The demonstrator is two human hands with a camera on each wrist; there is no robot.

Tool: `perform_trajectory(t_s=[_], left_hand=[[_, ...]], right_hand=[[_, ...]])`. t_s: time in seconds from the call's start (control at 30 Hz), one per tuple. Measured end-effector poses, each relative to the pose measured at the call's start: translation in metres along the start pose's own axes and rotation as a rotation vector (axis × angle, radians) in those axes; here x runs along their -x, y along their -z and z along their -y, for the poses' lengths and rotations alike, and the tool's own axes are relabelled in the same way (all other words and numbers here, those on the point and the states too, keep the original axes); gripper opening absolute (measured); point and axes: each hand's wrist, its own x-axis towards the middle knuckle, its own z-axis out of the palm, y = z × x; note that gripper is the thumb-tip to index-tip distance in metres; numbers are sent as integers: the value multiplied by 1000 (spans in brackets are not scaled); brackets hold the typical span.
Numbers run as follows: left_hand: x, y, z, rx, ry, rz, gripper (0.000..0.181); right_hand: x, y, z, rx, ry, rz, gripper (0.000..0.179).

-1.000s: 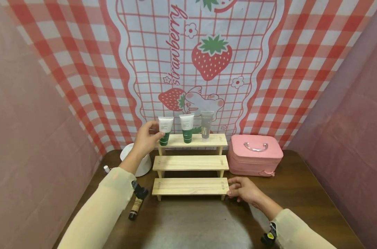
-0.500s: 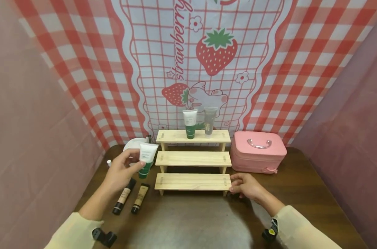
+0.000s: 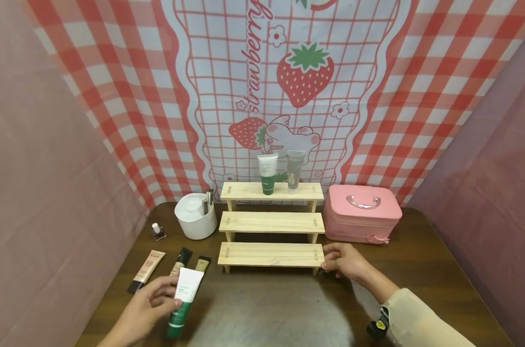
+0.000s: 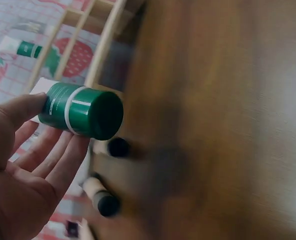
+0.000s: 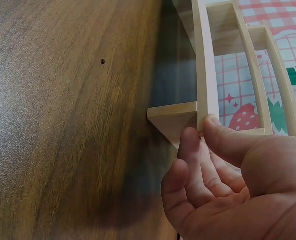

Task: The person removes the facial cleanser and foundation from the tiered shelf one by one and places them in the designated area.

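Note:
My left hand (image 3: 143, 308) holds a white and green squeeze tube (image 3: 184, 299) between thumb and fingers, above the table at the front left. In the left wrist view its green cap (image 4: 106, 115) points away from the palm. A three-step wooden display stand (image 3: 271, 254) stands mid-table. At the right end of its lowest step, my right hand (image 3: 347, 262) pinches the board's edge, thumb (image 5: 215, 127) against the wood and fingers curled below. A second green and white tube (image 3: 268, 176) and a clear grey tube (image 3: 295, 171) stand upright on the top step.
Left of the stand are a white round container (image 3: 197, 224) with brushes and a small nail polish bottle (image 3: 158, 231). A beige tube (image 3: 147, 267), a black-ended tube (image 3: 182, 258) and a gold tube (image 3: 203, 262) lie in front. A pink case (image 3: 363, 214) stands right.
My left hand has taken the green and white tube off the top step's left end and carried it down and forward to the front left. The right hand has stayed at the stand.

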Motion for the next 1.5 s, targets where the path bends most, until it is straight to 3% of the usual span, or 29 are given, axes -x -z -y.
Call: perform_trajectory(t_s=[0.1,0.2,0.3,0.4,0.57,0.77,1.17,1.33,1.5], left_hand=[[7,3,14,45,85,91,59],[12,7,25,70,130,168,62],[16,11,32,81,163,206,64],[18,15,37,81,179,212,63],[18,16,44,53,146,225,59],[17,17,49,33,200,231,56],[16,12,42,-108,244,156,50],[15,12,39,-122,278,152,49],[14,14,36,-150,267,177,45]], right_hand=[[0,1,-2,11,5,-5,55],[-1,2,-4,18,8,-3,54],[-2,3,-4,21,8,-2,55],[-2,3,-3,20,9,1,55],[-1,2,0,12,14,7,55],[0,1,0,6,11,10,54],[0,1,1,4,8,7,52],[-2,1,1,-10,4,10,53],[-2,2,-1,-19,1,13,53]])
